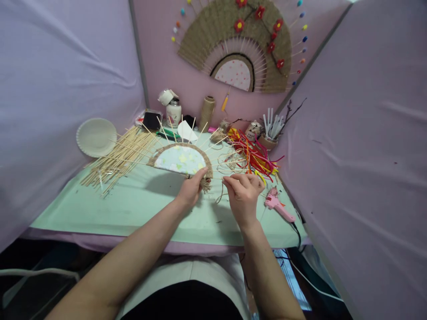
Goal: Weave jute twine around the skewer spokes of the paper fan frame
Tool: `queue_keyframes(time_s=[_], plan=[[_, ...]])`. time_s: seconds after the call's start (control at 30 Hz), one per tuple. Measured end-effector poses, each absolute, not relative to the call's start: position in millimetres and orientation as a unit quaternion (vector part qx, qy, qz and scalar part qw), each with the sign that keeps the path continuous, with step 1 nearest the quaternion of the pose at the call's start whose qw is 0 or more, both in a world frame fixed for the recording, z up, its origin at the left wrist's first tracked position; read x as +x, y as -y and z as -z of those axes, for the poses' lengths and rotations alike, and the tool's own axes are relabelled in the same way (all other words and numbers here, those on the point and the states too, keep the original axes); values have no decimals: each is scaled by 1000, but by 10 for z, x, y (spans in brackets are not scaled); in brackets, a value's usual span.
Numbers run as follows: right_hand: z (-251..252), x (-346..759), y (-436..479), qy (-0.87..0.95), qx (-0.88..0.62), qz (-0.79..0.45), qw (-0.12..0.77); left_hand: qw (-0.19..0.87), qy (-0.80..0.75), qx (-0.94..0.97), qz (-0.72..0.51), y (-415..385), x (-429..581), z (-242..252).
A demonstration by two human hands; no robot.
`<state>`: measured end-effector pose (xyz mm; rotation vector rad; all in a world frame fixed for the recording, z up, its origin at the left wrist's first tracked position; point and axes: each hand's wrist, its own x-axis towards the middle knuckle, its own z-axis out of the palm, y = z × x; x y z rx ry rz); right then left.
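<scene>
My left hand (192,189) grips the lower right corner of a half-round fan piece (180,160), its thumb on the front. The piece has pale blue floral fabric, a brown twine rim and several thin sticks fanning out from its edge. To the right, my right hand (245,193) pinches with thumb and forefinger beside the lowest right stick (218,178); a strand of twine (220,195) hangs there in a loop. Whether the pinch holds the stick, the twine or both is hard to make out. Frayed twine ends (206,186) hang below my left thumb.
Loose sticks (116,162) lie in a pile at left beside a white scalloped dish (96,137). At right are a pink glue gun (278,206), red and yellow pipe cleaners (255,153) and a cup of glue sticks (268,140). A twine spool (207,113) stands behind, below a finished fan (233,40).
</scene>
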<state>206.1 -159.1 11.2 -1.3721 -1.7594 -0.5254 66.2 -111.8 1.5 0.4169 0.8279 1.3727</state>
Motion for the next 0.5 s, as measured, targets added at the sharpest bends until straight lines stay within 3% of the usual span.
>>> queue_keyframes(time_s=[0.5], plan=[[-127,2086,1514,752,-521,252,315,677,-359,195,-612,1100,654,-11]])
